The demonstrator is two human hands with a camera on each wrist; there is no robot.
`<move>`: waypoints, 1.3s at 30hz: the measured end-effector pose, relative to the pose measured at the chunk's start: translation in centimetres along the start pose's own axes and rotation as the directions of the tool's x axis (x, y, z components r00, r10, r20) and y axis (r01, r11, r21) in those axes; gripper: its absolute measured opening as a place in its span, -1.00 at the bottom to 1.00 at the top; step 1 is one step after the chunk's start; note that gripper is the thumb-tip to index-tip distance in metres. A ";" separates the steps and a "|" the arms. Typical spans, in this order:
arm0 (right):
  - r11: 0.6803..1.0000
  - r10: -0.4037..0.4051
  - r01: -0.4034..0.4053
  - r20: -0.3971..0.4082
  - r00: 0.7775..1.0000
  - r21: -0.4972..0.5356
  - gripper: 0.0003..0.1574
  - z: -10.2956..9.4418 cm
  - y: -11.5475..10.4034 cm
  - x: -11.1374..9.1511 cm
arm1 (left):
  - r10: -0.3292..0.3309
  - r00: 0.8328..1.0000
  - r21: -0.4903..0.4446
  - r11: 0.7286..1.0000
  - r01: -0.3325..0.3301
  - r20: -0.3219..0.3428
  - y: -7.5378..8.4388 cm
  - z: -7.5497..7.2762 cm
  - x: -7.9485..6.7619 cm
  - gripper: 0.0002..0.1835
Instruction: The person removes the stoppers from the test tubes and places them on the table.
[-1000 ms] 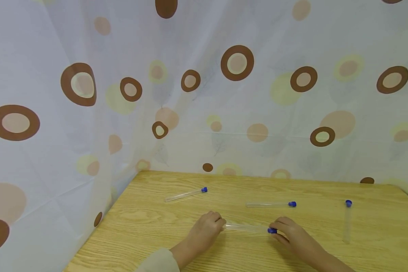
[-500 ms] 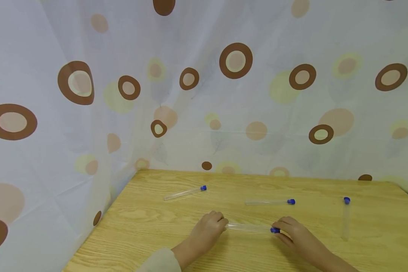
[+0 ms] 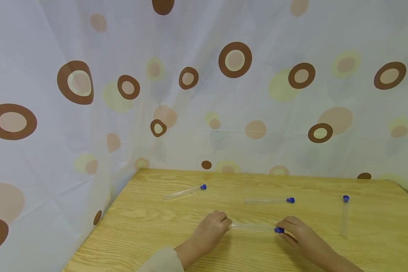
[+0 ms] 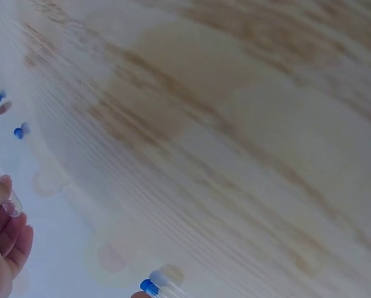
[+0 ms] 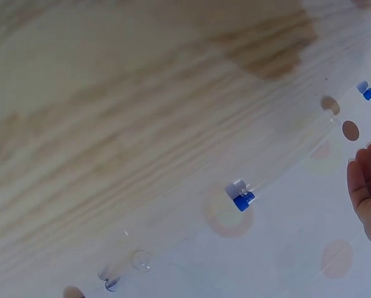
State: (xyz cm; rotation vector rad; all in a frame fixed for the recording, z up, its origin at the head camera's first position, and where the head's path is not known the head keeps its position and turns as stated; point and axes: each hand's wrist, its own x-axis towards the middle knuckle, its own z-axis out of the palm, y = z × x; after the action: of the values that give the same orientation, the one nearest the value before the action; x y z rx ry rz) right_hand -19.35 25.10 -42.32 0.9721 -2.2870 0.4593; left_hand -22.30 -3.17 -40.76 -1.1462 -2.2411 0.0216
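Observation:
Between my two hands a clear test tube (image 3: 253, 227) with a blue cap (image 3: 279, 230) lies crosswise, low over the wooden table. My left hand (image 3: 210, 231) pinches its rounded end between thumb and fingers; in the left wrist view that tube end (image 4: 12, 207) pokes out past the fingers. At the other end, my right hand (image 3: 300, 236) pinches the blue cap with thumb and fingertips. Only part of the right hand (image 5: 368, 192) shows at the edge of the right wrist view, with a sliver of the cap beside it.
Beyond the hands lie a capped tube (image 3: 183, 193) at the back left and another capped tube (image 3: 266, 201) near the middle. A third capped tube (image 3: 345, 219) points lengthwise at the right. Behind the wooden table (image 3: 139, 226) hangs a dotted curtain (image 3: 275, 37).
Both hands have shifted slightly to the right with the capped test tube between them, keeping their grips. The other tubes stay where they lie; the head view has moved a little.

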 end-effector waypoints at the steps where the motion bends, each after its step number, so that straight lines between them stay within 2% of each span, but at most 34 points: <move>1: 1.000 -0.006 0.006 -0.003 1.000 0.002 -0.57 -0.1 0.0 0.0 | 0.002 1.000 0.001 1.000 -0.002 -0.003 0.1 0.0 0.0 -0.85; 11: 1.000 -0.029 0.029 -0.024 0.999 0.009 -0.66 -0.4 0.2 -0.7 | 0.021 1.000 -0.016 1.000 -0.021 0.013 0.5 0.2 0.2 -0.87; 26: 1.000 -0.030 0.030 -0.023 0.999 0.010 -0.62 -0.6 0.2 -1.2 | 0.006 0.998 0.006 1.000 -0.007 0.055 1.0 0.2 0.4 -0.84; 39: 1.000 -0.013 0.014 0.015 1.000 -0.024 -0.62 -1.3 0.4 -1.6 | 0.049 0.998 -0.014 0.999 -0.050 -0.028 1.2 0.6 0.5 -0.84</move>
State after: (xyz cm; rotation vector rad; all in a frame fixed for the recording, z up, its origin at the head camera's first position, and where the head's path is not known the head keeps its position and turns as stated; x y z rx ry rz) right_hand -18.25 26.91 -42.39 0.9815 -2.2925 0.4193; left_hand -21.97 -1.90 -41.26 -1.2024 -2.1917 0.0090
